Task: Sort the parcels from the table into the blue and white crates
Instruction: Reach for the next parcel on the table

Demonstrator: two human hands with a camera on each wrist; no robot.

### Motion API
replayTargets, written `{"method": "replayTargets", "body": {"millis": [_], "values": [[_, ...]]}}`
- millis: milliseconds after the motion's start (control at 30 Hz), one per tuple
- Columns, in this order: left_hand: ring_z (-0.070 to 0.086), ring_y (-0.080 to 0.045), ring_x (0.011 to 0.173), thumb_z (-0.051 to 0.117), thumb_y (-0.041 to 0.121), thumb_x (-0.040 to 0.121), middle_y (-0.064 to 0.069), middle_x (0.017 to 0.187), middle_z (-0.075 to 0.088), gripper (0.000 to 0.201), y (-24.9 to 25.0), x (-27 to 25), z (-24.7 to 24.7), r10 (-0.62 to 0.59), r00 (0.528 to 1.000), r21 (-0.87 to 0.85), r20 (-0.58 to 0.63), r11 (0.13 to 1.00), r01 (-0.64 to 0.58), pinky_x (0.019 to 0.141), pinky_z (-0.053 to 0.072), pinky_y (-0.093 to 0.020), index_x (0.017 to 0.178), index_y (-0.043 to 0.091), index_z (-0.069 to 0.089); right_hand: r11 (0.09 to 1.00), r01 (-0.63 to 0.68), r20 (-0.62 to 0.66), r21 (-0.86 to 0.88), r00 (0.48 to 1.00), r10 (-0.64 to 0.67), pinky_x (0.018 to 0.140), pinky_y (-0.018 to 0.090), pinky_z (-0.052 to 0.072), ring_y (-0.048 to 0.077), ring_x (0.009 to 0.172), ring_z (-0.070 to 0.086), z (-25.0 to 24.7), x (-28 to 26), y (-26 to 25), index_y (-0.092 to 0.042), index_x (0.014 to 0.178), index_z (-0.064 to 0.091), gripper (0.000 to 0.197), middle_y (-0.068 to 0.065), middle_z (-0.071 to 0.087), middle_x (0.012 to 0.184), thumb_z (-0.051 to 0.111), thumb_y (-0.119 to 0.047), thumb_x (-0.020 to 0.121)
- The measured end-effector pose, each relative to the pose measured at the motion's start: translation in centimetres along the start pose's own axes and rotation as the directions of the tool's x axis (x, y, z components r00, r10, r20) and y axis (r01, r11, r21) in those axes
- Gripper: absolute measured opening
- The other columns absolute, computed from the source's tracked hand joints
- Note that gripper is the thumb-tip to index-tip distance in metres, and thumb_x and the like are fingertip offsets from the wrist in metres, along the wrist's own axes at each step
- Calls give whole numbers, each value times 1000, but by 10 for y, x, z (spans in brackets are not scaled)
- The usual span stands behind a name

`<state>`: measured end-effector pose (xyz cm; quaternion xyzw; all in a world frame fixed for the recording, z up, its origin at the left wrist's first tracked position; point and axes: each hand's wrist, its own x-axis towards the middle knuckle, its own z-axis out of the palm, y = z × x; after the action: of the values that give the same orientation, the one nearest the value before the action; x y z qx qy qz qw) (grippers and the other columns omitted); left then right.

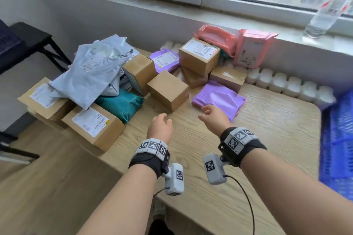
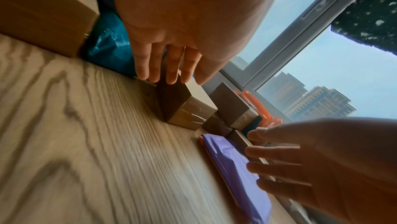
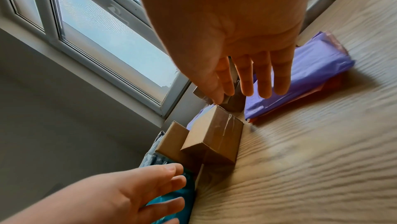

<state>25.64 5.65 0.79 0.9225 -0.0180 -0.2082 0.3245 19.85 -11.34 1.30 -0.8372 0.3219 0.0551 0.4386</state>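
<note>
Parcels crowd the far half of the wooden table [image 1: 257,139]: cardboard boxes, grey, teal, purple and pink mailer bags. A small plain cardboard box [image 1: 168,89] [image 2: 189,109] [image 3: 217,134] stands nearest my hands. Right of it lies a flat purple mailer [image 1: 219,99] [image 2: 236,168] [image 3: 300,78]. My left hand [image 1: 160,126] [image 2: 169,68] hovers open just in front of the small box, fingers straight. My right hand [image 1: 212,114] [image 3: 251,78] is open over the near edge of the purple mailer. Neither hand holds anything. A blue crate [image 1: 338,139] sits off the table's right side.
A teal mailer [image 1: 122,103] and a labelled box [image 1: 93,126] lie to the left of my left hand. A clear plastic bottle [image 1: 324,13] stands on the window sill. A white radiator [image 1: 286,84] runs behind the table. A black stand [image 1: 28,44] is at far left.
</note>
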Motion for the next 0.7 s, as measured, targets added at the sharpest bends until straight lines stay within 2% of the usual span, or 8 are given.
{"method": "replayTargets", "body": {"millis": [100, 233, 367, 433, 500, 600, 700], "values": [[46, -25, 131, 44, 27, 101, -7, 147, 45, 44, -1, 37, -11, 34, 997, 24, 63, 999, -36, 106, 35, -33, 143, 15, 45, 999, -30, -43, -10, 999, 30, 102, 29, 41, 22, 125, 54, 12, 25, -20, -10, 135, 54, 43, 7, 60, 135, 60, -18, 94], [43, -25, 135, 48, 34, 100, -7, 149, 42, 51, -3, 85, -27, 66, 988, -21, 143, 998, -64, 109, 33, -35, 146, 15, 41, 998, -59, -98, -39, 994, 54, 103, 31, 39, 22, 128, 52, 30, 62, -50, -13, 141, 48, 50, 7, 56, 138, 60, -22, 93], [39, -26, 138, 51, 40, 98, -7, 153, 40, 60, -5, 125, -38, 76, 975, -17, 211, 997, -74, 112, 31, -35, 149, 13, 36, 998, -51, -160, -24, 986, 46, 112, 32, 34, 20, 137, 42, 43, 96, -79, -14, 151, 34, 64, 4, 41, 153, 60, -18, 92], [38, -27, 140, 50, 42, 98, -9, 154, 38, 65, -6, 142, -38, 70, 967, -13, 245, 998, -69, 114, 31, -36, 152, 12, 30, 997, -74, -160, 2, 984, 73, 116, 36, 32, 18, 142, 35, 49, 110, -85, -16, 154, 28, 69, 2, 33, 158, 60, -18, 93], [38, -28, 140, 50, 42, 98, -11, 154, 38, 68, -6, 153, -37, 57, 960, -22, 275, 998, -53, 113, 31, -37, 154, 11, 25, 994, -106, -135, -11, 985, 104, 117, 35, 30, 18, 144, 33, 55, 121, -87, -16, 155, 25, 71, 1, 29, 160, 60, -20, 93], [39, -30, 138, 48, 43, 98, -12, 152, 40, 68, -11, 158, -32, 38, 950, -42, 311, 999, -26, 113, 32, -38, 154, 11, 25, 988, -138, -96, -67, 987, 131, 114, 30, 31, 18, 141, 38, 63, 127, -87, -18, 155, 27, 69, 1, 35, 157, 60, -22, 94], [44, -31, 134, 49, 44, 97, -11, 147, 46, 66, -16, 160, -28, 30, 945, -73, 327, 997, -6, 111, 35, -41, 152, 11, 29, 984, -161, -127, -73, 980, 151, 110, 30, 32, 20, 138, 42, 70, 123, -84, -17, 151, 35, 65, 5, 42, 152, 61, -22, 92]]}}
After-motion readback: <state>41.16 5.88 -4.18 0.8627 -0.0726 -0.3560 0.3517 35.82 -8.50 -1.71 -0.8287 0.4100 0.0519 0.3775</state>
